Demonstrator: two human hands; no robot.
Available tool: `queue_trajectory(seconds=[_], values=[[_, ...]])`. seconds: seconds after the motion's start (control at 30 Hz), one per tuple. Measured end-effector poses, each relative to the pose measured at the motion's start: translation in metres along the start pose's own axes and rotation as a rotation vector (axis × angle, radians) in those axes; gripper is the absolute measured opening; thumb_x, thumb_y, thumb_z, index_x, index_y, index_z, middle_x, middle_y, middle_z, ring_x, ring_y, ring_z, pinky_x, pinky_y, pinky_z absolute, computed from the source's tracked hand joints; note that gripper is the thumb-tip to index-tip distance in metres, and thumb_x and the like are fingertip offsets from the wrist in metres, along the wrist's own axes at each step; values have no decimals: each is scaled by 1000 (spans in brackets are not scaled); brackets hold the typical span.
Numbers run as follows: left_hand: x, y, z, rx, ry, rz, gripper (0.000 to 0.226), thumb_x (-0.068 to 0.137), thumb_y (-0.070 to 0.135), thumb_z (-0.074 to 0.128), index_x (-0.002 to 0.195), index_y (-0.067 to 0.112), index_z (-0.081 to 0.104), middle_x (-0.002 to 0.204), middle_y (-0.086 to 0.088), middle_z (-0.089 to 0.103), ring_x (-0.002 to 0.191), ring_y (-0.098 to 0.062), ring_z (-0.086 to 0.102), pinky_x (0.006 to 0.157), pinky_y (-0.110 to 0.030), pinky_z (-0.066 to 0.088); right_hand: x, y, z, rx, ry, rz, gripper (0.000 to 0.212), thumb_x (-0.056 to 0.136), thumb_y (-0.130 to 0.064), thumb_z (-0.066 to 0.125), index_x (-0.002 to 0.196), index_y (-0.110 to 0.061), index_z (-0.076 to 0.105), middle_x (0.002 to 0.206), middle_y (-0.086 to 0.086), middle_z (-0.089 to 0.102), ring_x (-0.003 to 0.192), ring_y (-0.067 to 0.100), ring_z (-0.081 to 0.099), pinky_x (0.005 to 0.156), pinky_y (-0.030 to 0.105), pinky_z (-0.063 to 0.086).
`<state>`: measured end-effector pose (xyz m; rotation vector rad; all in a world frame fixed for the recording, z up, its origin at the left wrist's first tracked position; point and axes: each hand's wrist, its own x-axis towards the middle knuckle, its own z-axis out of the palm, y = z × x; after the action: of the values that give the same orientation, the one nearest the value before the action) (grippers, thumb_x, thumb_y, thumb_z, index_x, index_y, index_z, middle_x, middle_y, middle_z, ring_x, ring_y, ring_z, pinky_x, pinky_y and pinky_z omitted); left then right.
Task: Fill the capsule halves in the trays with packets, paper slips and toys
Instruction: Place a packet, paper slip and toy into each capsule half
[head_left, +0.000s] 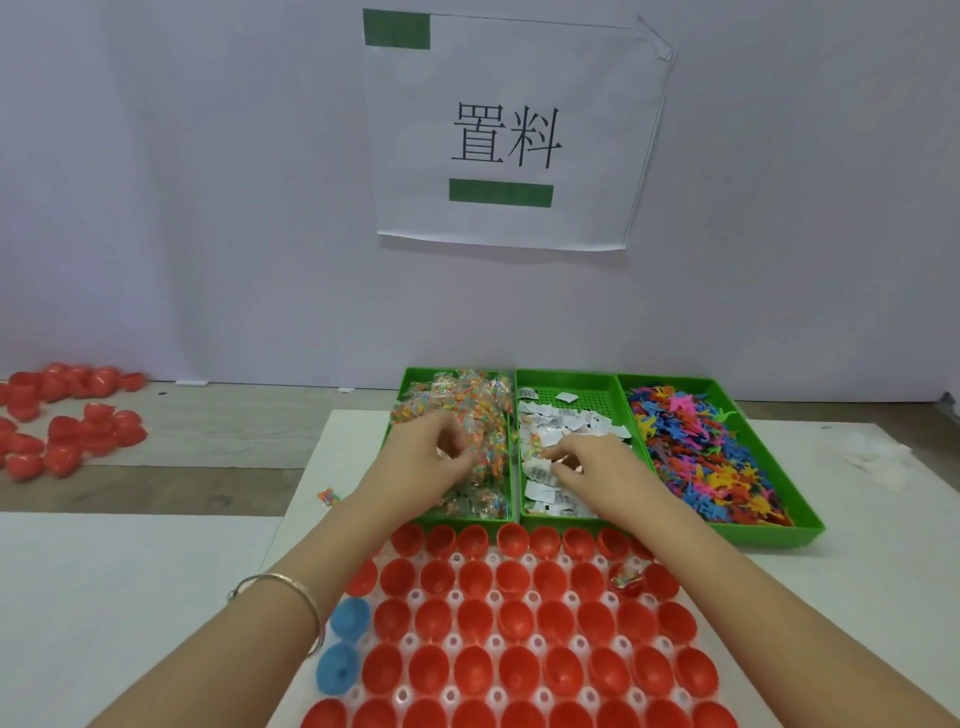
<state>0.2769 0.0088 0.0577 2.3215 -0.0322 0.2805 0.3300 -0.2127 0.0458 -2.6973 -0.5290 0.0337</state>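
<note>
Capsule halves are sitting open side up in the white tray at the near edge of the bench. Nearly all are red w/ two blue ones at the left, and only one cup, 2nd row on the right, is showing a packet inside. Just beyond the tray, three green bins are lying side by side: packets, paper slips, toys. Left hand is digging into the packets, fingers curling round a few; right hand is pinching at the slips, fingertips pressed together on them. Both hands are working beyond the cups, so the coming move is prob. a pull back toward the body — left hand nearer the left columns, right hand nearer the right ones and the part-filled cup. Farther out, one stray packet is lying on the bench, and loose red halves are lying scattered at far left.
</note>
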Motion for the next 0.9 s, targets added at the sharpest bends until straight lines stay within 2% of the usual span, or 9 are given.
queue_trajectory(seconds=[0.1,0.23,0.3,0.43,0.53,0.6,0.67,0.77,0.9], values=[[-9,-2,-7,-272,42,-178,15,81,22,76,86,25,62,67,-1,71,55,-7,66,48,-13,47,-3,3,0,48,64,12,19,97,-34,52,106,-23,65,99,-5,69,85,12,63,76,35,53],[-20,-3,-11,-566,49,-306,7,86,8,71,93,10,69,79,-11,73,63,-17,71,55,-25,57,-3,4,0,104,91,14,21,98,-34,52,102,-20,67,105,-7,65,85,8,55,73,28,42],[-27,-1,-13,-666,39,-350,11,88,5,68,99,4,67,82,-15,72,65,-20,72,58,-27,59,-4,3,-1,133,107,15,22,98,-31,53,101,-17,69,105,-7,63,81,5,50,74,26,38],[-37,6,-16,-752,26,-381,11,89,7,68,99,5,65,88,-20,72,69,-23,73,56,-26,58,-12,-3,-6,326,261,67,17,96,-28,57,88,-18,68,86,-11,66,73,1,56,70,24,45],[-43,11,-17,-806,26,-376,8,89,6,66,97,4,66,90,-18,71,75,-24,74,58,-25,58,-23,-18,-12,638,351,105,15,94,-20,59,82,-19,67,71,-6,69,63,7,63,57,18,48],[-48,14,-16,-838,20,-370,6,91,6,65,95,5,69,89,-14,72,79,-24,74,62,-25,59,-32,-35,-15,886,307,101,16,94,-14,59,81,-15,68,66,-3,71,57,7,64,53,18,51],[-51,17,-15,-880,18,-379,7,92,6,63,96,6,69,87,-11,73,81,-24,74,64,-25,59,-41,-52,-15,1077,177,84,16,94,-12,60,80,-9,68,67,1,71,57,11,65,52,20,52],[-56,22,-13,-945,17,-400,8,92,6,62,98,5,68,81,-9,75,83,-24,74,65,-26,59,-51,-70,-9,1143,0,87,14,93,-15,62,85,-6,68,69,3,71,59,16,67,53,23,54],[-64,29,-11,-1004,-24,-399,15,93,10,63,104,3,69,92,-14,75,86,-24,74,65,-24,58,-56,-80,-1,1131,-25,117,13,93,-12,61,83,-7,68,66,3,69,57,17,67,52,24,54]])
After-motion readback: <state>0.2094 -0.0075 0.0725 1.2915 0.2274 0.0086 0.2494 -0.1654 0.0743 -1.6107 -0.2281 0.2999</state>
